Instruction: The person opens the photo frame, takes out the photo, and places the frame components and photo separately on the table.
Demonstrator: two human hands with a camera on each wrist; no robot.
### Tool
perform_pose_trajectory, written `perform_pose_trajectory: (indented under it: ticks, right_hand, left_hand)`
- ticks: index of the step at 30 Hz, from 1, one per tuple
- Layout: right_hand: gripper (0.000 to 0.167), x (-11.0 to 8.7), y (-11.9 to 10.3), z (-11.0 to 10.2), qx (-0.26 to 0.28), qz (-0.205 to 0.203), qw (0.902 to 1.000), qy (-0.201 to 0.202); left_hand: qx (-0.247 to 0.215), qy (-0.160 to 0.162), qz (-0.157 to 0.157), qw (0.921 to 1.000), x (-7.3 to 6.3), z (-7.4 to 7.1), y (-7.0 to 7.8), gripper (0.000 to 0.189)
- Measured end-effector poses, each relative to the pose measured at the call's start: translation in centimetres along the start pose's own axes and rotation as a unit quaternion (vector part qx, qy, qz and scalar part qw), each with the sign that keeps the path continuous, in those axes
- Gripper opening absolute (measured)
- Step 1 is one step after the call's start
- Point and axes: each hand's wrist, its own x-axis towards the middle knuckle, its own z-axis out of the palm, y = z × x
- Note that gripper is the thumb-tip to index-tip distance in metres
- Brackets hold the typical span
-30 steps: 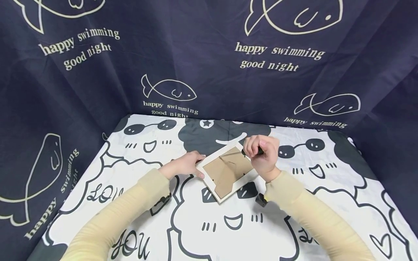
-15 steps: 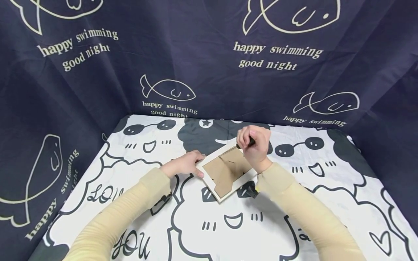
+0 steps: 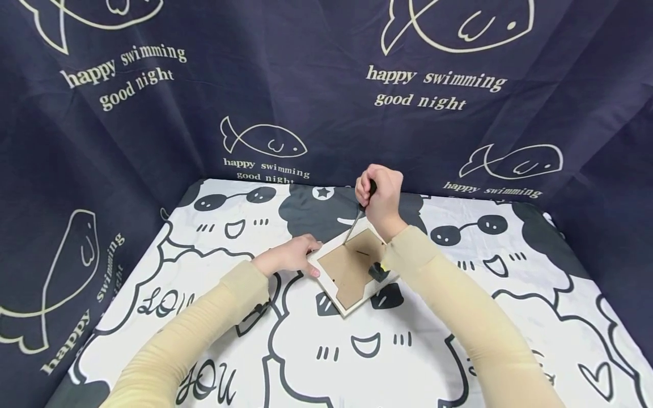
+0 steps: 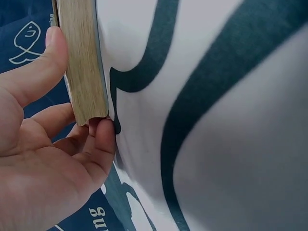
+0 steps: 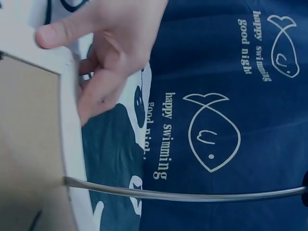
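Note:
A white picture frame [image 3: 326,292] lies face down and askew on the cloth, its brown backing board [image 3: 352,269] showing. My left hand [image 3: 293,255] grips its left corner. In the left wrist view the thumb lies along the frame's edge [image 4: 84,62], with fingertips under the corner. My right hand [image 3: 380,195] is wrapped around the black handle of a screwdriver [image 3: 353,228], raised above the frame's far side. In the right wrist view the screwdriver's metal shaft [image 5: 192,196] reaches down, its tip at the seam between board and white frame rim [image 5: 72,130].
Under everything is a white cloth [image 3: 408,362] with black cartoon drawings. Dark blue curtains [image 3: 336,141] with fish prints stand behind and at both sides. A small black device [image 3: 378,272] on the right wrist covers part of the board. Short dark metal tabs [image 3: 381,245] line the board's edge.
My right hand has risen and moved left and away, tipping the screwdriver from nearly flat to steep. Its tip stays by the same edge. The left hand and picture frame have stayed put.

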Motion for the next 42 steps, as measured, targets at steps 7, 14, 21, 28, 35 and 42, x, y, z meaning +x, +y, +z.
perform_pose_trajectory:
  ticks: [7, 14, 21, 28, 35, 42]
  right_hand:
    - [0.037, 2.4, 1.1, 0.7, -0.038, 0.053, 0.9957, 0.066]
    - [0.038, 3.9, 2.2, 1.5, -0.102, 0.087, 0.9863, 0.095]
    - [0.039, 5.0, 3.2, 2.0, -0.130, 0.108, 0.9783, 0.120]
    - [0.038, 5.6, 4.2, 2.5, -0.190, 0.128, 0.9651, 0.127]
    - [0.038, 5.6, 4.1, 2.8, -0.192, 0.122, 0.9654, 0.127]
    - [0.039, 4.0, 2.7, 2.2, -0.142, 0.095, 0.9807, 0.095]
  left_hand:
    - [0.002, 0.002, 0.001, 1.0000, 0.1, 0.0, 0.0, 0.072]
    - [0.004, -0.002, 0.001, 1.0000, 0.3, 0.0, -0.1, 0.075]
    - [0.018, 0.002, 0.022, 0.9996, 0.1, -0.3, 0.0, 0.072]
    - [0.015, 0.004, 0.028, 0.9995, 0.0, -0.4, 0.0, 0.072]
    - [0.024, 0.007, 0.026, 0.9994, 0.0, -0.5, 0.2, 0.072]
    - [0.015, 0.002, 0.000, 0.9999, 0.0, -0.1, 0.5, 0.073]
